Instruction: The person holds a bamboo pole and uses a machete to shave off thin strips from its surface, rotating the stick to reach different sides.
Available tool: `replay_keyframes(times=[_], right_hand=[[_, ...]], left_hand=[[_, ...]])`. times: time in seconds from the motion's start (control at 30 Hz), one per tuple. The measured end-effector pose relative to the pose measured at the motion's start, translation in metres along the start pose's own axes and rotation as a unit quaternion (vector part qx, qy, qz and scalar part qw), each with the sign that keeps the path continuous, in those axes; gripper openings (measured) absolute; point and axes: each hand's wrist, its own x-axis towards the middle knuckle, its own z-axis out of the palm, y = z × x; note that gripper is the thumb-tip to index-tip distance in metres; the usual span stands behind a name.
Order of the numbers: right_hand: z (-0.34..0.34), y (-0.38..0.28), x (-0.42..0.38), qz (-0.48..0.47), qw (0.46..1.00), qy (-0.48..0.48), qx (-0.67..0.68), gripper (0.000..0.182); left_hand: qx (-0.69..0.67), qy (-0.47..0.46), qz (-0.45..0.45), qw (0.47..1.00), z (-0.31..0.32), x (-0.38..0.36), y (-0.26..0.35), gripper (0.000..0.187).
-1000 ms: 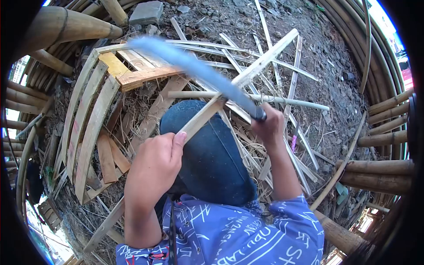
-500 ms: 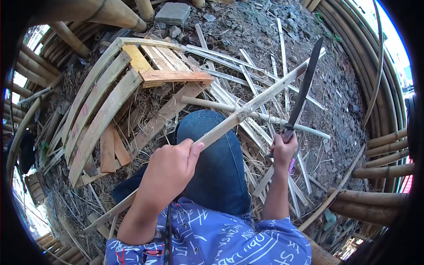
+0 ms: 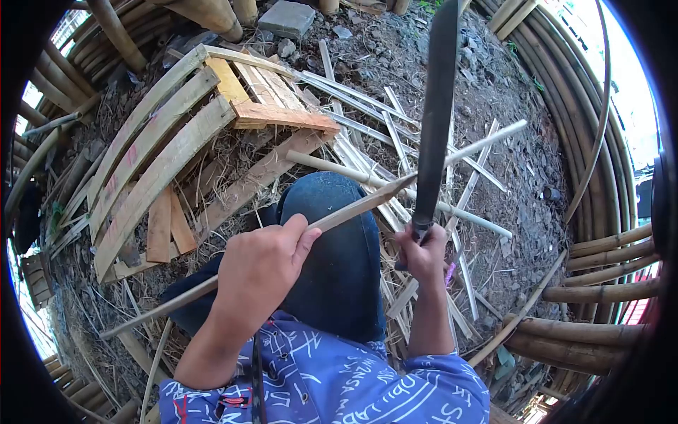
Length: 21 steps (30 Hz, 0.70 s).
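My left hand point(image 3: 263, 265) is closed around a long split bamboo strip point(image 3: 360, 206), which runs from the lower left, over my raised knee, to the upper right. My right hand point(image 3: 424, 256) grips the handle of a machete point(image 3: 436, 106). Its dark, wide blade points up and crosses over the strip beyond my knee; whether they touch I cannot tell. Beneath the strip a round bamboo stick point(image 3: 332, 167) lies slantwise past my knee point(image 3: 327, 233).
At the left stands a slatted wooden pallet point(image 3: 166, 159). Several thin split strips point(image 3: 395, 138) and shavings litter the dirt ground. A grey block point(image 3: 286, 19) lies at the top. Stacked bamboo poles point(image 3: 607, 293) line the right side.
The machete blade has swung left and more upright, now crossing the strip. My right hand has moved left and slightly down. The strip's far end has dropped lower.
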Motion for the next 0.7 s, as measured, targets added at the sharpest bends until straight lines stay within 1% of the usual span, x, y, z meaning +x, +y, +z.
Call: replay_keyframes(times=[0.03,0.1,0.17,0.23,0.27,0.33,0.37,0.4,0.43,0.47,0.5,0.53,0.6,0.67,0.7], right_hand=[[-0.002,0.000,-0.002,0.000,1.000,-0.002,-0.002,0.017],[-0.006,-0.008,-0.004,0.088,0.993,-0.046,0.064,0.013],[-0.009,0.000,0.005,0.086,0.993,-0.050,0.072,0.013],[-0.015,0.000,0.010,0.074,0.993,-0.040,0.088,0.016],[-0.017,0.002,0.008,0.072,0.993,-0.037,0.084,0.016],[-0.009,0.010,0.008,0.023,0.998,0.052,-0.016,0.023],[0.002,-0.010,0.003,0.040,0.995,0.061,-0.063,0.028],[0.008,-0.010,0.001,0.041,0.995,0.057,-0.063,0.028],[0.012,-0.009,-0.003,0.009,0.993,0.053,-0.106,0.029],[0.013,-0.009,-0.005,-0.022,0.987,0.050,-0.148,0.031],[0.007,-0.011,-0.003,0.003,0.986,0.048,-0.161,0.028],[-0.003,-0.009,0.003,0.002,0.986,0.042,-0.159,0.026],[-0.008,-0.017,0.011,0.038,0.981,0.098,-0.162,0.024],[-0.004,-0.022,0.010,0.040,0.978,0.097,-0.177,0.020],[-0.003,-0.023,0.007,0.013,0.980,0.067,-0.190,0.018]], left_hand=[[0.009,-0.004,-0.015,1.000,-0.002,-0.001,0.001,0.032],[0.014,-0.006,-0.010,1.000,-0.001,0.000,-0.001,0.032],[0.019,-0.009,-0.004,1.000,0.000,0.002,-0.004,0.031],[-0.038,-0.037,-0.021,0.998,0.002,0.004,-0.006,0.031],[-0.041,-0.035,-0.018,0.998,0.003,0.005,-0.007,0.031],[-0.028,-0.045,-0.005,0.999,0.007,0.006,-0.012,0.034],[-0.029,-0.045,-0.009,0.999,0.010,0.005,-0.015,0.034],[-0.007,-0.034,0.013,0.999,0.012,0.006,-0.017,0.035],[0.014,-0.023,0.037,0.999,0.013,0.007,-0.018,0.036],[0.014,-0.023,0.037,0.999,0.012,0.006,-0.018,0.036],[0.019,-0.029,0.030,0.999,0.009,0.005,-0.016,0.036],[0.023,-0.036,0.023,0.999,0.007,0.005,-0.015,0.035],[0.011,-0.055,0.007,0.998,0.002,0.006,-0.009,0.034],[-0.002,-0.069,-0.015,0.998,0.002,0.006,-0.007,0.032],[0.004,-0.070,-0.017,0.997,0.003,0.006,-0.008,0.031]])
